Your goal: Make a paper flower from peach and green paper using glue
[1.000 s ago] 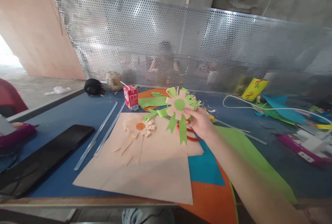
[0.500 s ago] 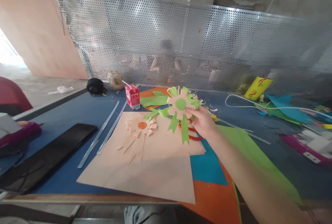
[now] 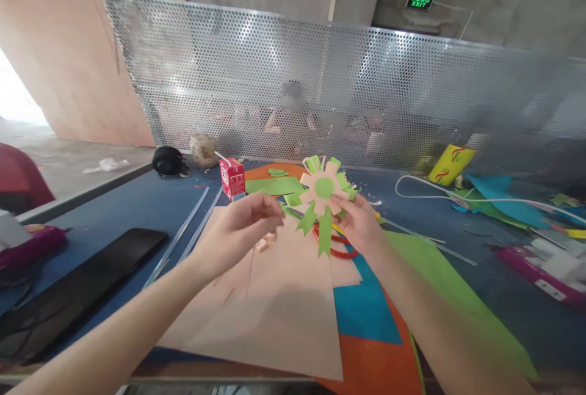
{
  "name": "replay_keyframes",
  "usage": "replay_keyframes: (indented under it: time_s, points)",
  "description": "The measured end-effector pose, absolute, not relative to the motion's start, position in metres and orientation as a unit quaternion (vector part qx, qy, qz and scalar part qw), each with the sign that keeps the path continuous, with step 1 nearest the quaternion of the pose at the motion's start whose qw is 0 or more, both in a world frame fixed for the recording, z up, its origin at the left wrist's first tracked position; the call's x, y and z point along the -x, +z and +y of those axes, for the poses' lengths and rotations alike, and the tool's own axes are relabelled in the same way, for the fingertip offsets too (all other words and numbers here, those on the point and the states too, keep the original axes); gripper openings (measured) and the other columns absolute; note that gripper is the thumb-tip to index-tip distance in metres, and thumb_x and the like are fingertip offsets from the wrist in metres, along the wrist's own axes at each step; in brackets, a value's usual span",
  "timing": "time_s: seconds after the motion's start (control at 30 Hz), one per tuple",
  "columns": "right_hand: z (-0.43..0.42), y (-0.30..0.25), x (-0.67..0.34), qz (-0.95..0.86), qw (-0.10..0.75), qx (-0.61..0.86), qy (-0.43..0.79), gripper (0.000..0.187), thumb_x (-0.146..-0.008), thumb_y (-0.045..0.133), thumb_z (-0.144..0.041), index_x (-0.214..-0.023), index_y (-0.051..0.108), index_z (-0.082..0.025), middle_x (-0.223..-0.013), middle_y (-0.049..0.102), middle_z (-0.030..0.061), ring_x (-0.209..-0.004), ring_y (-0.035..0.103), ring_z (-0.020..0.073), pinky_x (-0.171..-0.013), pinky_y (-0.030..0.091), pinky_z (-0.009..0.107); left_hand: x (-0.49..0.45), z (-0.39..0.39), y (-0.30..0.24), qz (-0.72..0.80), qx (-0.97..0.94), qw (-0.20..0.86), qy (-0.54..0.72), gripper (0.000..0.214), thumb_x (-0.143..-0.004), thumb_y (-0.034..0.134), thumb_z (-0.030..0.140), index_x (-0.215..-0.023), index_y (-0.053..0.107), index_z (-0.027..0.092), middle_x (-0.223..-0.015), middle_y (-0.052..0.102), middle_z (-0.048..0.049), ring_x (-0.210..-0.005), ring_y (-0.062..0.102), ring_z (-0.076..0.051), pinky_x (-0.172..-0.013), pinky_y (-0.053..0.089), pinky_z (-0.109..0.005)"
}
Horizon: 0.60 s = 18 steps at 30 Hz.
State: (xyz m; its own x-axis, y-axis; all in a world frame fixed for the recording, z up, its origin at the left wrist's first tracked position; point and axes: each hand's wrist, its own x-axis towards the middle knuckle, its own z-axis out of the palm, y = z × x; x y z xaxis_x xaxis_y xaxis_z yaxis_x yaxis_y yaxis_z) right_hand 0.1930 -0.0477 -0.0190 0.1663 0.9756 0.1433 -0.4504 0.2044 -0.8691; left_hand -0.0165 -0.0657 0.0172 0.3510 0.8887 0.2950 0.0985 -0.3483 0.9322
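My right hand [image 3: 359, 224] pinches a paper flower [image 3: 324, 188] by its right edge and holds it upright above the table. The flower has beige petals, a green centre, green leaves behind and green strips hanging down. My left hand [image 3: 238, 230] is raised just left of the flower, with its fingers drawn into a loose pinch near a green leaf; I see nothing between them. This hand hides most of a second beige flower [image 3: 265, 242] with an orange centre. That flower lies on a beige paper sheet [image 3: 284, 315].
A red drink carton [image 3: 232, 178], two clear glue sticks [image 3: 183, 239], a black phone [image 3: 82, 288], red scissors [image 3: 336, 248], and green, teal and orange sheets [image 3: 366, 303] lie on the blue table. A perforated metal screen [image 3: 320, 77] stands at the back with people behind it. A white cable [image 3: 430, 193] runs at the right.
My left hand has come up from below into view and now hovers beside the flower, covering the flower on the sheet. The right hand with its flower has shifted slightly right.
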Motion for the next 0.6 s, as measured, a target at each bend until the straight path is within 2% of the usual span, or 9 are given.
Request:
replay_keyframes:
  time_s: [0.13, 0.23, 0.33, 0.47, 0.6]
  points:
    - [-0.045, -0.020, -0.196, -0.369, 0.712, 0.331, 0.498, 0.015, -0.058, 0.067, -0.019, -0.071, 0.059, -0.022, -0.072, 0.062, -0.0044, -0.058, 0.054, 0.0077, -0.043, 0.041, 0.017, -0.006, -0.047, 0.016, 0.395, -0.710, 0.343, 0.472, 0.011, -0.071, 0.051, 0.023, -0.081, 0.053, 0.018, -0.084, 0.057, -0.0024, -0.077, 0.054, -0.014, -0.060, 0.041, -0.024]
    - [-0.045, -0.019, -0.196, -0.383, 0.721, 0.312, 0.487, 0.014, -0.060, 0.066, -0.020, -0.072, 0.059, -0.023, -0.076, 0.062, -0.0033, -0.063, 0.054, 0.0091, -0.048, 0.044, 0.020, -0.017, -0.044, 0.011, 0.377, -0.714, 0.344, 0.479, 0.014, -0.072, 0.050, 0.026, -0.084, 0.051, 0.018, -0.093, 0.055, -0.0039, -0.082, 0.054, -0.015, -0.060, 0.042, -0.024]
    - [-0.046, -0.019, -0.196, -0.401, 0.723, 0.301, 0.475, 0.013, -0.061, 0.064, -0.019, -0.071, 0.058, -0.023, -0.079, 0.060, -0.0025, -0.069, 0.055, 0.0114, -0.056, 0.047, 0.024, -0.015, -0.048, 0.003, 0.366, -0.713, 0.363, 0.476, 0.016, -0.073, 0.050, 0.029, -0.086, 0.050, 0.019, -0.093, 0.055, -0.0038, -0.081, 0.054, -0.015, -0.059, 0.042, -0.024]
    - [-0.052, -0.018, -0.193, -0.485, 0.716, 0.333, 0.375, 0.012, -0.066, 0.060, -0.019, -0.076, 0.055, -0.024, -0.078, 0.058, -0.0011, -0.075, 0.056, 0.0146, -0.069, 0.048, 0.033, -0.008, -0.049, -0.001, 0.369, -0.676, 0.473, 0.428, 0.016, -0.073, 0.050, 0.031, -0.082, 0.052, 0.018, -0.071, 0.055, -0.0021, -0.064, 0.053, -0.013, -0.052, 0.039, -0.024]
    - [-0.061, -0.015, -0.191, -0.653, 0.659, 0.352, 0.119, 0.013, -0.068, 0.056, -0.015, -0.077, 0.054, -0.024, -0.086, 0.056, 0.0026, -0.091, 0.053, 0.0195, -0.083, 0.041, 0.039, -0.008, -0.044, -0.001, 0.287, -0.547, 0.678, 0.398, 0.030, -0.073, 0.045, 0.043, -0.078, 0.055, 0.016, -0.071, 0.055, -0.0043, -0.061, 0.053, -0.015, -0.054, 0.042, -0.027]
